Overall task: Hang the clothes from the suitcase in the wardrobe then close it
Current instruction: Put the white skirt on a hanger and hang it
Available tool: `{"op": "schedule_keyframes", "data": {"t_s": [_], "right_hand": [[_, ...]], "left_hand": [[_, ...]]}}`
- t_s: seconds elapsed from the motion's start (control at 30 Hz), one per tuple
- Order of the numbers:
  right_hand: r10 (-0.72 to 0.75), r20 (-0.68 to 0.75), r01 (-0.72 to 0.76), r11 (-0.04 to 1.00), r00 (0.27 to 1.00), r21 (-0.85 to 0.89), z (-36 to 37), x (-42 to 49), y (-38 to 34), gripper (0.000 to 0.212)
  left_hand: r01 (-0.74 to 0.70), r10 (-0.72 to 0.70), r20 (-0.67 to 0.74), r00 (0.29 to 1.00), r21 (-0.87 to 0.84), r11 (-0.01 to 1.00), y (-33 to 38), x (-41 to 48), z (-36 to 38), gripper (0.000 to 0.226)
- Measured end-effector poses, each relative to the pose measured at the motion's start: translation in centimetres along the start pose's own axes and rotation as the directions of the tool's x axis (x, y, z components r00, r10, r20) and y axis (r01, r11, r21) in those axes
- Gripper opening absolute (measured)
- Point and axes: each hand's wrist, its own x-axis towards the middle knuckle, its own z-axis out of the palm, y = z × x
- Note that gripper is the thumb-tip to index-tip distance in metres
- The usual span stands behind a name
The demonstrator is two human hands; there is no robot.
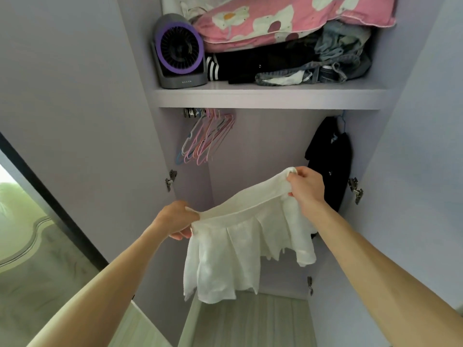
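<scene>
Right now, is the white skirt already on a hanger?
No: the left hand and right hand grip the white skirt by its waistband, and the empty hangers hang apart from it under the shelf.

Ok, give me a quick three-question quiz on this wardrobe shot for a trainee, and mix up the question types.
1. True or false: the left hand and the right hand both grip the white skirt by its waistband.
2. Where do the empty hangers hang? A. under the shelf, on the left. B. under the shelf, on the right. C. on top of the shelf.
3. Fill in: beside the piled clothes on the shelf stands a grey and purple ____.
Key: 1 true; 2 A; 3 fan.
</scene>
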Motion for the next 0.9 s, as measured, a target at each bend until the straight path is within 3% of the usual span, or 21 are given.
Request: {"op": "schedule_keyframes", "data": {"t_s": [0.1, 0.23, 0.33, 0.5, 0.67, 0.9], "right_hand": [[-0.08, 0.038, 0.083, 0.993, 0.996, -0.084, -0.8, 0.0, -1.0, 0.014], [-0.148, 0.104, 0.174, 0.933, 0.984, -0.315, -3.1, 0.7, -0.6, 0.013], [-0.162, 0.149, 0.212, 0.873, 0.975, -0.439, -4.5, 0.9, 0.7, 0.015], [-0.122, 0.152, 0.189, 0.784, 0.981, -0.592, -5.3, 1.4, 3.0, 0.019], [0.023, 0.176, 0.082, 0.82, 0.984, -0.566, -5.0, 2.4, 4.3, 0.016], [0.041, 0.339, 0.19, 0.762, 0.94, -0.619, -0.1, 5.3, 3.4, 0.01]], "left_hand": [[0.046, -0.06, 0.057, 0.997, 0.222, 0.974, -0.2, -0.2, 0.2, 0.018], [0.108, -0.083, -0.076, 0.994, 0.44, 0.891, 0.6, -0.8, -0.2, 0.025], [0.095, -0.043, -0.12, 0.992, 0.467, 0.879, 1.5, -0.4, -0.3, 0.023], [0.055, -0.03, -0.072, 0.997, 0.376, 0.925, 2.8, 0.8, 0.6, 0.027], [0.036, 0.097, -0.177, 0.979, 0.628, 0.777, 3.3, 1.0, -0.2, 0.02], [0.116, 0.104, -0.232, 0.967, 0.769, 0.628, 4.2, 2.2, -3.1, 0.027]]}}
